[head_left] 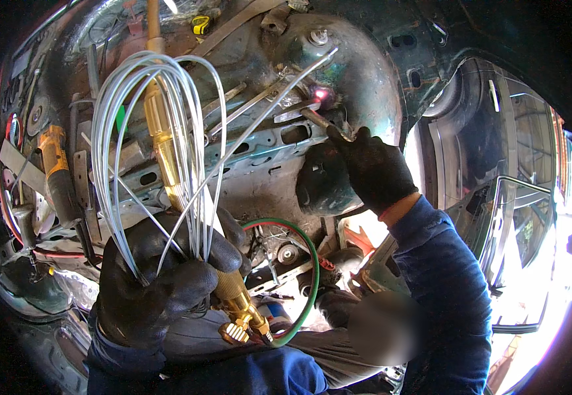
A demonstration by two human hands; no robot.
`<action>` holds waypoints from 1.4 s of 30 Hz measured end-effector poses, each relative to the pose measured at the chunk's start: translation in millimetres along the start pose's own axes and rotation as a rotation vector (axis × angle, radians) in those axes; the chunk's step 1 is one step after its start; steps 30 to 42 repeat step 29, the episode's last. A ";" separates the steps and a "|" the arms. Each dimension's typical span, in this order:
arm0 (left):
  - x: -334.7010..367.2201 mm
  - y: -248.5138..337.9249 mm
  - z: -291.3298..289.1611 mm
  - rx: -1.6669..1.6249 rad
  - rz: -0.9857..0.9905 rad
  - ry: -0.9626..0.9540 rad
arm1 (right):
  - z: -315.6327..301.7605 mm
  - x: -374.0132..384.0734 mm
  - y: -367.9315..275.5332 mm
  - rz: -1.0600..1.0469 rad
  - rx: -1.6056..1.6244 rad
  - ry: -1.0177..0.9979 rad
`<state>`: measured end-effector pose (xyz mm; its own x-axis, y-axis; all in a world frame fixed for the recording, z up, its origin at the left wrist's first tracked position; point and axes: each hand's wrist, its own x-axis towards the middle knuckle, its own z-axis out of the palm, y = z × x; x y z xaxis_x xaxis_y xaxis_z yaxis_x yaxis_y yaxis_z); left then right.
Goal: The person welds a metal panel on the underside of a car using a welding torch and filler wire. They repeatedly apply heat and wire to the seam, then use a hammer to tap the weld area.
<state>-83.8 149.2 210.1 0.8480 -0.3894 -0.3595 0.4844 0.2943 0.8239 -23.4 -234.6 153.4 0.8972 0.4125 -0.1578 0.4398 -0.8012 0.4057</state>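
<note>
My left hand (167, 276), in a black glove, is closed around a brass gas torch (161, 131) and a coil of thin silvery wire (111, 131). One straight wire length slants up to the right from the coil. My right hand (378, 168), also gloved in black, grips the shaft of what looks like a hammer (319, 120). Its flat metal head lies at the dented, greenish body panel (358, 59), just below a pink-red glowing spot (323, 96). The torch's tip is cut off by the top edge, so any flame is hidden.
An orange angle grinder (53, 155) lies at the left among metal strips and tools. A green hose (315, 263) curves near the torch's valves. A yellow tape ring (200, 25) sits on the panel at the top. Vehicle framework (522, 191) stands at the right.
</note>
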 end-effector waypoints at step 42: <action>2.9 -13.5 12.4 0.143 0.113 -0.013 | 12.4 -40.2 9.8 0.114 0.090 0.037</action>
